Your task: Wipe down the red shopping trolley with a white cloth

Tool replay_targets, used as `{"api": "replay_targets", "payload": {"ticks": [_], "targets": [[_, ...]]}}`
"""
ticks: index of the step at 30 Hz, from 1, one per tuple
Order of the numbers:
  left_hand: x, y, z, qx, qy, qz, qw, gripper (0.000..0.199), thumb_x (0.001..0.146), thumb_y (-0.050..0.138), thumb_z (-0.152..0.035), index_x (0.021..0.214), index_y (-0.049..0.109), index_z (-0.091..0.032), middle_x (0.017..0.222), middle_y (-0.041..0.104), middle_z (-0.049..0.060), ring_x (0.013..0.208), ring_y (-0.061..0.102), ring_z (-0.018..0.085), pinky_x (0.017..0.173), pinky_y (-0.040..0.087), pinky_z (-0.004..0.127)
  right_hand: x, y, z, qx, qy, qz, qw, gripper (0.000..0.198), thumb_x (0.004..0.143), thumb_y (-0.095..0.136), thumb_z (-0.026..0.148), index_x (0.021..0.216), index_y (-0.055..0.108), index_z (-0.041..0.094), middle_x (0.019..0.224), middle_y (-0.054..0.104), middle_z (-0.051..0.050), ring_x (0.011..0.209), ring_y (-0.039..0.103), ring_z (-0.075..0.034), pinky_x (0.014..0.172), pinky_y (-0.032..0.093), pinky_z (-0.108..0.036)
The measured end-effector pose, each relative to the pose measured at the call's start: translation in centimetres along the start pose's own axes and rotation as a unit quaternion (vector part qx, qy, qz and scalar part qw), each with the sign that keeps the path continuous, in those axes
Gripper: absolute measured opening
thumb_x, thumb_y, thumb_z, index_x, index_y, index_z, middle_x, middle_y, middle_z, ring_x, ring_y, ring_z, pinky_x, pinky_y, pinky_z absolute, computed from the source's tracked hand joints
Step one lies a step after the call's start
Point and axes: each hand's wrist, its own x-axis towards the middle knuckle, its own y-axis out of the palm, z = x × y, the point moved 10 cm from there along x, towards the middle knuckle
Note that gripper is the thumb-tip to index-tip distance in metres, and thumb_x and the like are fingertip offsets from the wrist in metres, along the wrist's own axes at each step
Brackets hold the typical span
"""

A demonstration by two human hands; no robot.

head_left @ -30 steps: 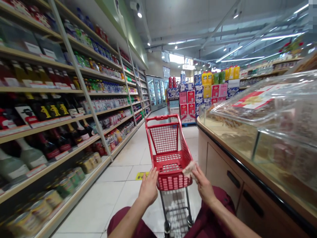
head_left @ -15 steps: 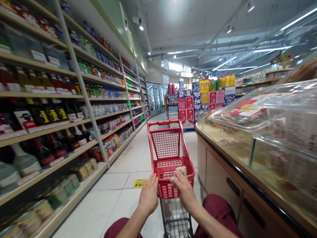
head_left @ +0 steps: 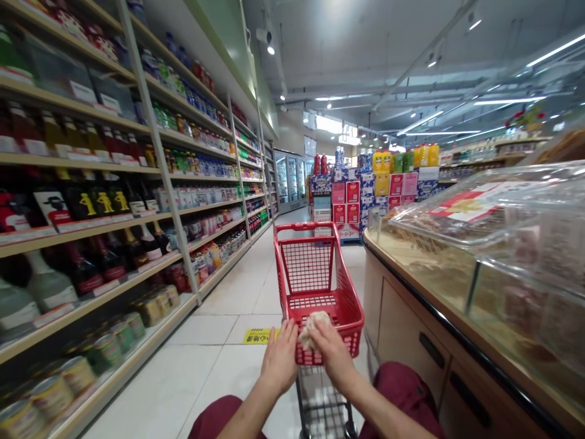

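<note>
- Tall shelving (head_left: pixel 73 163), well apart to the left of the left grip; bottles (head_left: pixel 68 137) fill its middle levels, with cans (head_left: pixel 78 375) on the lowest.
- Yellow floor sign (head_left: pixel 259 336), flat on the tiles, beyond and to the left of the left grip.
- Left grip (head_left: pixel 280 360): fingers straight and close together, thumb a little apart, laid at the near left corner of a red cart (head_left: pixel 351 338).
- Glass-doored cabinets (head_left: pixel 287 180), far ahead of both grips.
- Pale cloth (head_left: pixel 316 329), crumpled, between the two grips and under the right one's fingers, on the cart's near rim.
- Right grip (head_left: pixel 333 350): clamped on the cloth, just beside the left grip; the cart's mesh basket opens out ahead of both.
- Stacked cartons (head_left: pixel 345 195) topped by coloured bottles, far ahead of the right grip.
- Maroon trouser knee (head_left: pixel 406 390), near the right grip, on its right.
- Wood-panelled bench (head_left: pixel 402 305), to the right of the right grip, bearing clear-lidded display bins (head_left: pixel 516 201).
</note>
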Motion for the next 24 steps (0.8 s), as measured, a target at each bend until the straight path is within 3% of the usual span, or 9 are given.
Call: {"api": "replay_targets", "payload": {"ticks": [3,5,9,11,14,16,21,24], "targets": [[-0.2,0.2,0.5,0.012,0.004,0.003,1.000,0.070,0.062,0.033,-0.009,0.131,0.022,-0.016,0.140,0.018,0.002,0.128,0.012,0.015,0.104,0.010,0.044,0.8,1.6,2.4,-0.029,-0.072,0.037,0.996,0.033,0.083,0.040,0.014,0.112,0.053,0.024,0.119,0.051,-0.007,0.111,0.045,-0.017,0.092,0.039,-0.037],[-0.3,0.1,0.8,0.012,0.003,-0.007,1.000,0.069,0.063,0.031,-0.008,0.131,0.022,-0.016,0.140,0.017,0.002,0.128,0.013,0.015,0.104,0.010,0.044,-0.1,-0.2,0.1,-0.050,-0.083,0.038,0.995,0.033,0.083,0.037,0.013,0.110,0.055,0.023,0.117,0.053,-0.007,0.110,0.047,-0.017,0.092,0.039,-0.038],[-0.3,0.1,0.6,-0.005,0.005,-0.020,1.000,0.068,0.064,0.032,-0.009,0.131,0.023,-0.014,0.140,0.017,0.003,0.128,0.013,0.016,0.104,0.011,0.042,-1.7,-4.4,-5.8,-0.122,0.010,-0.008,0.992,0.038,0.083,0.030,0.010,0.111,0.054,0.022,0.120,0.050,-0.009,0.111,0.045,-0.020,0.091,0.038,-0.044],[-0.3,0.2,0.4,-0.006,0.005,-0.015,1.000,0.069,0.063,0.034,-0.011,0.131,0.022,-0.013,0.140,0.016,0.004,0.128,0.011,0.016,0.104,0.010,0.042,-1.3,-3.3,-4.4,-0.134,0.012,-0.013,0.991,0.038,0.083,0.031,0.010,0.112,0.053,0.020,0.119,0.051,-0.010,0.110,0.046,-0.020,0.089,0.040,-0.042],[-0.2,0.3,0.2,0.001,0.008,-0.004,1.000,0.069,0.064,0.035,-0.011,0.132,0.021,-0.013,0.140,0.015,0.004,0.129,0.011,0.016,0.105,0.009,0.041,-0.1,0.3,0.8,-0.101,-0.071,0.009,0.992,0.036,0.083,0.036,0.012,0.114,0.052,0.022,0.119,0.051,-0.007,0.110,0.046,-0.018,0.089,0.042,-0.037],[-0.3,0.3,0.4,0.005,0.009,-0.002,1.000,0.069,0.064,0.033,-0.010,0.132,0.021,-0.015,0.140,0.016,0.003,0.128,0.012,0.015,0.105,0.009,0.042,-0.1,0.8,1.8,-0.076,-0.106,0.018,0.991,0.037,0.083,0.036,0.012,0.115,0.051,0.023,0.120,0.051,-0.006,0.112,0.045,-0.017,0.091,0.040,-0.036],[-0.3,0.1,0.7,-0.005,0.001,-0.016,1.000,0.068,0.065,0.031,-0.007,0.131,0.021,-0.015,0.140,0.017,0.002,0.128,0.012,0.015,0.104,0.009,0.043,-2.2,-4.7,-5.8,-0.110,0.001,-0.034,0.993,0.040,0.084,0.028,0.011,0.116,0.050,0.025,0.121,0.049,-0.006,0.112,0.044,-0.018,0.092,0.037,-0.041],[-0.2,0.3,0.5,-0.004,-0.009,-0.012,1.000,0.069,0.063,0.033,-0.009,0.131,0.022,-0.014,0.140,0.016,0.003,0.128,0.011,0.016,0.105,0.009,0.043,-2.0,-4.2,-5.0,-0.121,0.004,-0.049,0.991,0.038,0.085,0.031,0.014,0.115,0.051,0.025,0.121,0.050,-0.006,0.111,0.045,-0.018,0.091,0.039,-0.040]]}}
